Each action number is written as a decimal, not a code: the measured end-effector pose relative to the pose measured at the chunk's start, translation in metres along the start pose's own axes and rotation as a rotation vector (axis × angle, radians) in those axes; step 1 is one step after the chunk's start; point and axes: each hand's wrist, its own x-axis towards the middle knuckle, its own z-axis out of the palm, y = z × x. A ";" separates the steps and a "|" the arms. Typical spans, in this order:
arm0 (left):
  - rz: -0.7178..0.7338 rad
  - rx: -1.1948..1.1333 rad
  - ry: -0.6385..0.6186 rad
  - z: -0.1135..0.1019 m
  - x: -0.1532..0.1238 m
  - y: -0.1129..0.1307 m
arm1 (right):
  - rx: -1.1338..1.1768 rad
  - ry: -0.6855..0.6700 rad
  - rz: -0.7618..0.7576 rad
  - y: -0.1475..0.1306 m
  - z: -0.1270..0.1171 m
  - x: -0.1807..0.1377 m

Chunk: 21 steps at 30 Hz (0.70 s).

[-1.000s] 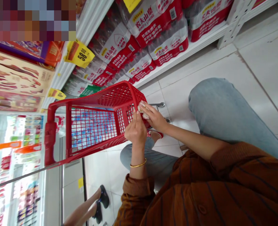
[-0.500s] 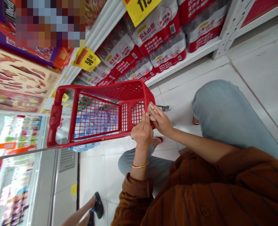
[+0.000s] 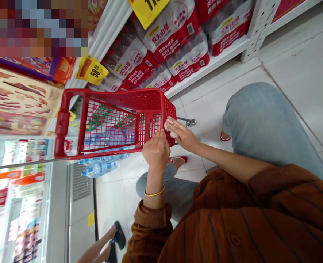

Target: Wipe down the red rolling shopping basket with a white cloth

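Observation:
A red plastic shopping basket [image 3: 109, 126] is tipped on its side above the floor. My left hand [image 3: 156, 151] is closed on the basket's near corner and holds it up. My right hand [image 3: 183, 136] presses a small pale cloth [image 3: 169, 128] against the basket's outer end wall, fingers curled over it. A gold bangle [image 3: 153, 193] sits on my left wrist. My knee in light blue jeans [image 3: 262, 124] is bent to the right.
Shelves behind hold shrink-wrapped packs of bottled water [image 3: 161, 47] with yellow price tags [image 3: 91, 70]. A pack of water bottles [image 3: 101, 166] lies on the tiled floor beneath the basket. A glass-fronted freezer [image 3: 19, 204] stands left. Another person's foot in a dark shoe [image 3: 119, 233] is below.
The basket and both hands have shifted slightly left and down in view as the camera moved. My right hand keeps the cloth on the basket's end wall.

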 end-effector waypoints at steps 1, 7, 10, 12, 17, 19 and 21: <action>0.000 -0.019 -0.004 0.000 0.003 0.002 | -0.001 0.032 0.006 -0.001 -0.003 0.001; 0.017 -0.046 0.019 0.018 0.009 0.015 | -0.013 0.134 -0.045 -0.007 0.002 0.015; 0.025 -0.020 0.072 0.025 0.007 0.014 | -0.034 0.135 -0.081 -0.001 0.016 0.018; 0.031 -0.015 0.092 0.026 0.006 0.012 | -0.063 0.121 -0.073 0.006 0.024 0.016; 0.038 -0.020 0.058 0.027 0.005 0.008 | -0.110 0.070 -0.087 0.019 0.029 0.011; 0.024 -0.016 0.042 0.028 0.005 0.008 | -0.119 0.073 -0.117 0.021 0.027 0.010; 0.014 -0.013 0.027 0.031 0.004 0.007 | -0.124 0.068 -0.143 0.024 0.026 0.009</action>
